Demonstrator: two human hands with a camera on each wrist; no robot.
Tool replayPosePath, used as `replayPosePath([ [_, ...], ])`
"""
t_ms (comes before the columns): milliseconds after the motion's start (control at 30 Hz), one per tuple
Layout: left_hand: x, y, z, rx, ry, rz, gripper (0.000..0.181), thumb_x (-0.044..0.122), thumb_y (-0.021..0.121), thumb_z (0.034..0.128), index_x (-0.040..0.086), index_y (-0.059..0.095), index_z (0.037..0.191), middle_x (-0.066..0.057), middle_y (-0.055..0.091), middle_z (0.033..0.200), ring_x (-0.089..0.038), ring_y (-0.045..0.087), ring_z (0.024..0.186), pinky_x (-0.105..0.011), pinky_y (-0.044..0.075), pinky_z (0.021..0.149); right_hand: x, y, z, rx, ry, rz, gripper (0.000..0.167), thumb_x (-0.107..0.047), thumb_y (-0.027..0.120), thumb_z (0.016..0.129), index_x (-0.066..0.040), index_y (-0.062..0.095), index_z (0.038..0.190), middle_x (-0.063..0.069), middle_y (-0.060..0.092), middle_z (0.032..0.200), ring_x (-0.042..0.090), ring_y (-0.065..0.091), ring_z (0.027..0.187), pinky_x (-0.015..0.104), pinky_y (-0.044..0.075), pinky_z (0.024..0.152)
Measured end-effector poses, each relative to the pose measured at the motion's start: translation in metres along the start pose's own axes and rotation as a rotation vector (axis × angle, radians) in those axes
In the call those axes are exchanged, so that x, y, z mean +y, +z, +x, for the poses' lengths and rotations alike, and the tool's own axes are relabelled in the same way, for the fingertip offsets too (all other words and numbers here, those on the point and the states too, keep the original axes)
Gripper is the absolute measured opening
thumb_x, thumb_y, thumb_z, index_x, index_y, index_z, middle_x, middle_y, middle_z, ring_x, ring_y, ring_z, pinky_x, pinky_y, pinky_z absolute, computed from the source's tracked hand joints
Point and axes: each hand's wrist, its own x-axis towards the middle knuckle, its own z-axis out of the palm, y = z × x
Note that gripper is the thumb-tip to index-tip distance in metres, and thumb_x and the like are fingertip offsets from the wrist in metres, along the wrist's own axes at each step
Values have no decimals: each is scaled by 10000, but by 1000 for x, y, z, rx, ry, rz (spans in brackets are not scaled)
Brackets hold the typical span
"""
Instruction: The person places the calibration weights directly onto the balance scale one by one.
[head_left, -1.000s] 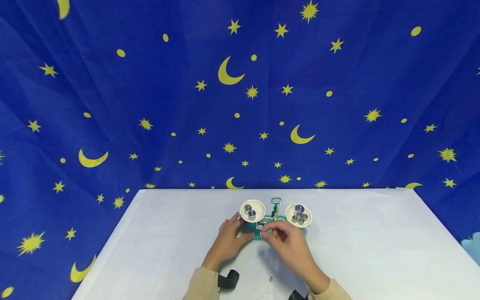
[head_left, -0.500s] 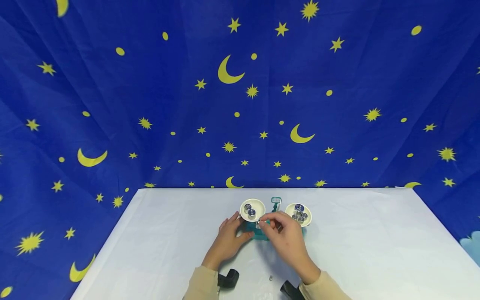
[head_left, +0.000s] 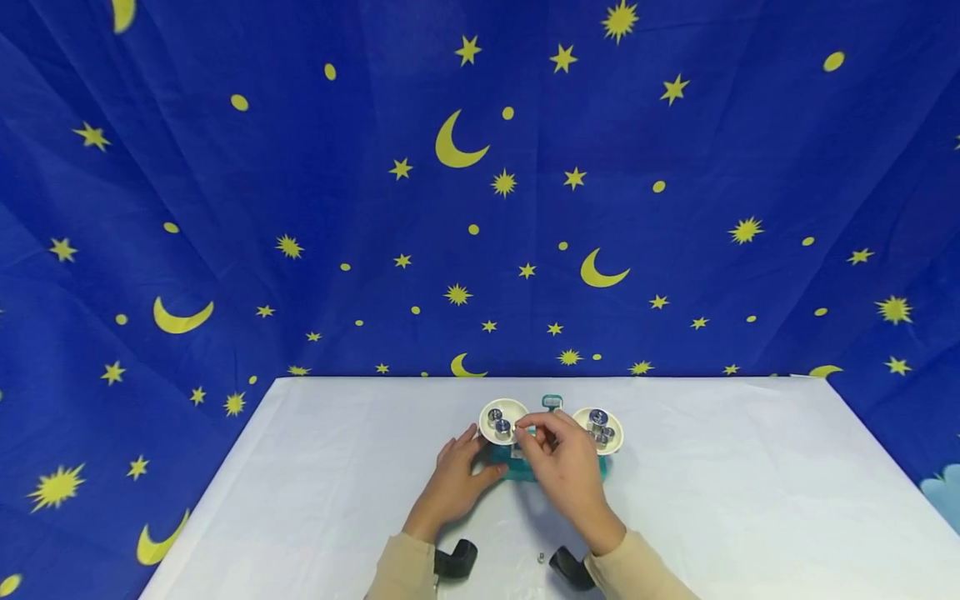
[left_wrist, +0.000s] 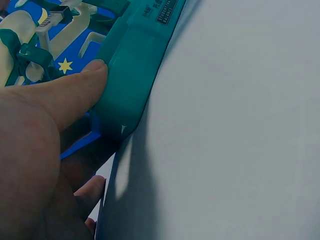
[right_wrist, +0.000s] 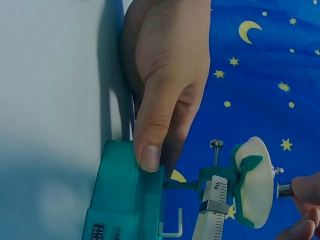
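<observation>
A teal student balance (left_wrist: 132,65) stands on the table. My left hand (head_left: 453,479) holds the left end of its base, thumb on top, the other fingers partly hidden. The cream left pan (head_left: 513,410) carries two metal weights (head_left: 502,428). Beside that pan, my right hand (head_left: 566,471) pinches a small metal weight (right_wrist: 284,190) between thumb and fingertips; in the right wrist view it is close to the pan's inner face. Several metal weights (head_left: 598,418) sit in the right pan (head_left: 617,423), partly behind the right hand.
One tiny metal weight (head_left: 541,557) lies on the white table (head_left: 750,483) near the front. Black wrist-worn pieces (head_left: 456,558) show at both sleeves. A blue curtain with moons and stars (head_left: 675,250) hangs behind the table's far edge.
My right hand has moved up and left, from in front of the balance's middle to the left pan, with the small weight pinched. My left hand has stayed on the base.
</observation>
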Motion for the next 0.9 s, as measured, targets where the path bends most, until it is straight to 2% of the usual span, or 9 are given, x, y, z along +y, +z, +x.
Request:
replayPosePath([
  [133, 1, -1, 1, -1, 8, 0, 669, 428, 668, 948, 6, 518, 1444, -201, 482, 1499, -392, 316, 1465, -603, 134, 1215, -2, 3, 2, 42, -48, -33, 97, -34, 790, 829, -124, 761, 853, -116, 477, 673, 34, 431, 569, 215, 394, 505],
  [200, 1, -1, 1, -1, 10, -1, 667, 428, 668, 948, 6, 518, 1443, -201, 482, 1498, -391, 317, 1465, -602, 136, 1215, -2, 5, 3, 64, -73, -55, 97, -35, 797, 820, -120, 760, 849, -120, 475, 669, 24, 423, 562, 244, 482, 598],
  [267, 1, -1, 1, -1, 10, 0, 665, 423, 671, 947, 6, 520, 1442, -203, 481, 1499, -391, 317, 1465, -601, 138, 1215, -2, 7, 5, 82, -92, -77, 96, -34, 797, 816, -117, 761, 846, -123, 477, 665, 15, 420, 561, 260, 492, 599],
  [367, 1, -1, 1, -1, 9, 0, 662, 418, 676, 945, 5, 523, 1440, -205, 481, 1498, -390, 320, 1464, -602, 141, 1214, -2, 9, 6, 102, -109, -106, 82, -38, 790, 816, -109, 761, 845, -128, 484, 655, 8, 420, 555, 239, 488, 593],
  [433, 1, 0, 2, -3, 9, 1, 663, 419, 676, 946, 4, 522, 1440, -202, 483, 1498, -388, 320, 1464, -601, 140, 1214, -2, 11, 7, 113, -126, -123, 70, -40, 786, 819, -100, 761, 847, -128, 487, 641, 10, 420, 548, 217, 400, 489],
  [700, 0, 1, 3, -4, 18, 2, 658, 406, 675, 950, -9, 521, 1436, -195, 498, 1487, -386, 322, 1463, -612, 143, 1209, 0, 16, 10, 160, -190, -223, 61, -62, 793, 806, -86, 765, 854, -131, 469, 586, 17, 397, 515, 209, 364, 477],
  [800, 0, 0, 3, 3, 26, 5, 647, 389, 680, 947, -12, 526, 1431, -190, 507, 1480, -386, 326, 1462, -616, 150, 1206, -2, 18, 11, 156, -192, -261, 48, -77, 791, 815, -88, 770, 856, -130, 466, 584, 22, 400, 515, 222, 364, 457],
  [833, 0, 0, 2, 6, 29, 6, 643, 384, 682, 946, -12, 528, 1429, -189, 510, 1478, -387, 327, 1461, -617, 152, 1205, -2, 18, 11, 153, -192, -276, 44, -80, 791, 819, -88, 771, 858, -129, 465, 581, 22, 400, 511, 231, 418, 480],
  [900, 0, 0, 2, 10, 32, 5, 638, 375, 686, 944, -14, 531, 1426, -189, 512, 1476, -390, 330, 1459, -621, 155, 1202, -2, 18, 12, 146, -190, -299, 38, -84, 791, 823, -82, 774, 857, -123, 468, 576, 20, 399, 503, 245, 429, 476],
])
